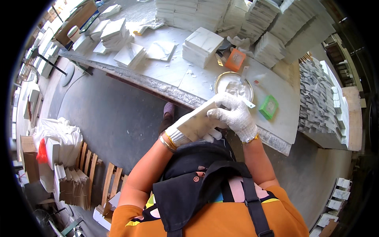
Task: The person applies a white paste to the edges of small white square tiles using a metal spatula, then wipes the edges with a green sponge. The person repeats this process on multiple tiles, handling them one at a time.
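Observation:
A thin white marble-look tile (197,120), tilted, is held in front of my body. My left hand (182,135), in a white knitted glove, grips it from below and behind, with its fingertips showing past the lower edge. My right hand (233,116), gloved too, is closed with thumb and fingers at the tile's upper right edge. Just beyond it stands a round tin (218,85) of white paste. A flat metal strip (248,103) with a hole sticks out beside my right hand; its other end is hidden. A bright green box (269,107) lies to the right.
The worktable (169,73) bears tile stacks (202,45), an orange box (235,59) and loose chips. Tall tile piles (189,14) stand at the back. A pallet of tile pieces (321,96) is at the right. Wooden pallets (112,181) and cardboard (73,185) are on the left floor.

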### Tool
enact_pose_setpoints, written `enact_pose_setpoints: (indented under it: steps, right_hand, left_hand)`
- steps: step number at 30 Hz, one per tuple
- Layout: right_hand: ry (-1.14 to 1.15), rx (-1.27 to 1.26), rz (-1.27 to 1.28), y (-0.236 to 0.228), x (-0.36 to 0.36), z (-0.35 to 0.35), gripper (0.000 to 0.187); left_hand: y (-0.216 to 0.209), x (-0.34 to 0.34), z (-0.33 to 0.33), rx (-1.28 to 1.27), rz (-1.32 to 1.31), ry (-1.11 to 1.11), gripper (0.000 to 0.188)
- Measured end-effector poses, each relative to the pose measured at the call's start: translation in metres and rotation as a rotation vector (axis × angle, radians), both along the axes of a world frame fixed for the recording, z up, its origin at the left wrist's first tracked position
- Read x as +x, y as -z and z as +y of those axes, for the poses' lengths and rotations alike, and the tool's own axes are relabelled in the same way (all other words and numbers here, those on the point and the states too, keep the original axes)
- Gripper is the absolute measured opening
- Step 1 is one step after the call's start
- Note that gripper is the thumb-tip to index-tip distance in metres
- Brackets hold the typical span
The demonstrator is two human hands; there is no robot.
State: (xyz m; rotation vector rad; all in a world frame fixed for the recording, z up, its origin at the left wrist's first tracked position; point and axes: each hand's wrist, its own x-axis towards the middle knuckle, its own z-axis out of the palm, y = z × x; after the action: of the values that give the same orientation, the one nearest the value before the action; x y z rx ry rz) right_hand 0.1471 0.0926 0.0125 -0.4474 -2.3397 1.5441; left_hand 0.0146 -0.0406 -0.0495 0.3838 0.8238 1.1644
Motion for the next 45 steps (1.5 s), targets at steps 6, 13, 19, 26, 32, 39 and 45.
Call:
enact_pose_setpoints:
  steps: [6,13,19,26,32,39,45]
  right_hand:
    - [0.275,-0.214,-0.053,0.012,0.012,-0.004,0.022]
    - [0.401,-0.265,0.051,0.047,0.019,-0.002,0.026]
    - [0.466,-0.410,-0.062,0.032,0.044,0.026,0.032]
    - [0.856,0.613,-0.151,0.042,0.111,0.089,0.046]
    - [0.885,0.818,-0.676,0.076,0.122,0.111,0.070]
    - [0.796,0.735,-0.625,0.090,0.132,0.126,0.060]
    - [0.798,0.296,-0.020,0.074,0.141,0.099,0.063]
  left_hand:
    - [0.004,0.002,-0.018,0.201,-0.525,-0.278,0.096]
    - [0.025,0.012,-0.020,0.121,0.119,-0.490,0.059]
    - [0.016,0.018,-0.028,0.100,0.042,-0.528,0.044]
    - [0.011,0.017,-0.026,0.042,-0.024,-0.556,0.040]
    - [0.018,0.016,-0.023,0.004,-0.048,-0.576,0.040]
    - [0.016,0.015,-0.024,-0.026,-0.055,-0.581,0.039]
    - [0.017,0.013,-0.021,-0.037,-0.089,-0.605,0.036]
